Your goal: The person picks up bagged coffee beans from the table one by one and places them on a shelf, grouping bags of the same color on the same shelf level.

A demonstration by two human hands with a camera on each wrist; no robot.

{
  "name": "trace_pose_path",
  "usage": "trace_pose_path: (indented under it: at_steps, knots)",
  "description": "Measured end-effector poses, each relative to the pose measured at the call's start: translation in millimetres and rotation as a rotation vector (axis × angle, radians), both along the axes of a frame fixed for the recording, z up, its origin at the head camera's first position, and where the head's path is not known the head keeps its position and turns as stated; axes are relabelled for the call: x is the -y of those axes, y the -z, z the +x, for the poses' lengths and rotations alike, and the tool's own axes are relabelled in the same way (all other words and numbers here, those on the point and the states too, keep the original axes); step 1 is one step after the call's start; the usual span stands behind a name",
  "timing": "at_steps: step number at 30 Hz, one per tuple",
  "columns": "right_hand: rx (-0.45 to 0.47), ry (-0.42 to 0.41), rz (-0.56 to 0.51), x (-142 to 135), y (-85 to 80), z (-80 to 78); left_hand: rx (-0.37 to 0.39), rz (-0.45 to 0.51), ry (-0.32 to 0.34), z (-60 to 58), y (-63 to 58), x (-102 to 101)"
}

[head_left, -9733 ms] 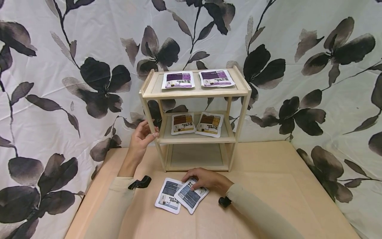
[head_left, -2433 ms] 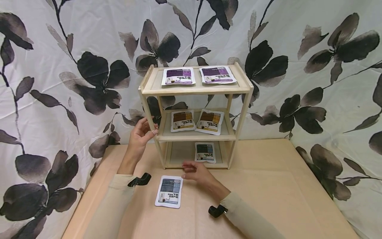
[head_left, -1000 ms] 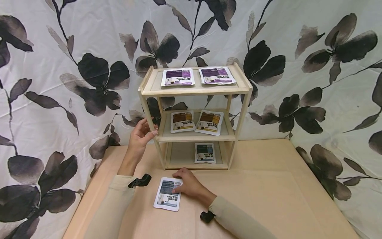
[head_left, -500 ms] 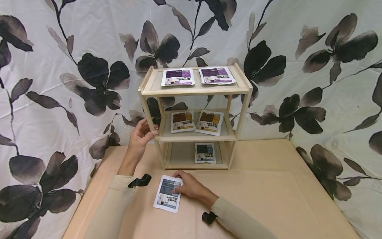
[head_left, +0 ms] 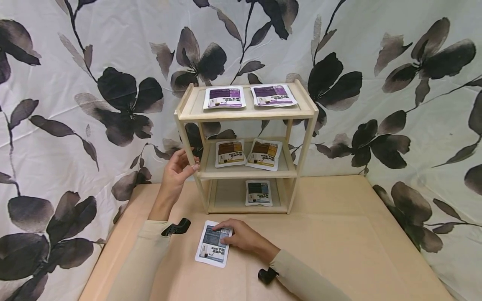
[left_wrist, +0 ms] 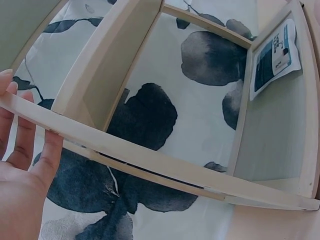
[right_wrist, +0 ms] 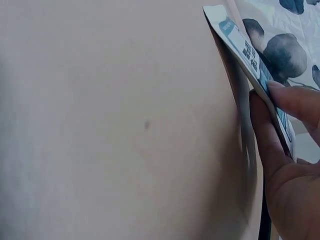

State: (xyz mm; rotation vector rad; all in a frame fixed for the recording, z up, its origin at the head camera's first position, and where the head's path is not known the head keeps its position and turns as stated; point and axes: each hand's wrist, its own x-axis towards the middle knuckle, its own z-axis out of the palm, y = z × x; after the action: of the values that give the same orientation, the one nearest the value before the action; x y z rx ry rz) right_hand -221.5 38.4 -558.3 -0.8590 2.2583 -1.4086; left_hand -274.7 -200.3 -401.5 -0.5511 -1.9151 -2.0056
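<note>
A blue-and-white pouch [head_left: 213,246] lies at the front of the table in the head view, its near edge toward me. My right hand [head_left: 246,238] pinches it at its upper right side. In the right wrist view the thumb [right_wrist: 295,100] is on the printed face and a finger is beneath, with the pouch tilted off the tabletop. My left hand [head_left: 177,175] grips the left front post of a small three-tier wooden shelf [head_left: 248,173]. Its fingers curl behind the post in the left wrist view.
Two purple pouches [head_left: 224,97] lie on the top tier. Two brown-and-yellow pouches [head_left: 265,154] sit on the middle tier, edges touching. One dark blue-grey pouch [head_left: 259,193] is on the right half of the bottom tier. A floral cloth [head_left: 414,104] hangs behind the table [head_left: 339,234].
One of the two blue-and-white pouches went from the table to the bottom tier. My right hand came back and took hold of the other, shifting it slightly. The left hand stayed put.
</note>
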Motion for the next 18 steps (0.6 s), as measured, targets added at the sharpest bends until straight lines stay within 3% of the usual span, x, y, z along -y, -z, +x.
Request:
trace_pose_path:
  at_steps: [9,18]
  knots:
    - [0.018,-0.007,-0.038,-9.8,-2.2,-6.5,-0.030,0.031,0.033,-2.3,-2.7,-0.1]
    - [0.169,-0.050,-0.095,-14.7,-3.4,-10.9,-0.041,0.050,0.037,-3.6,-0.7,-0.5]
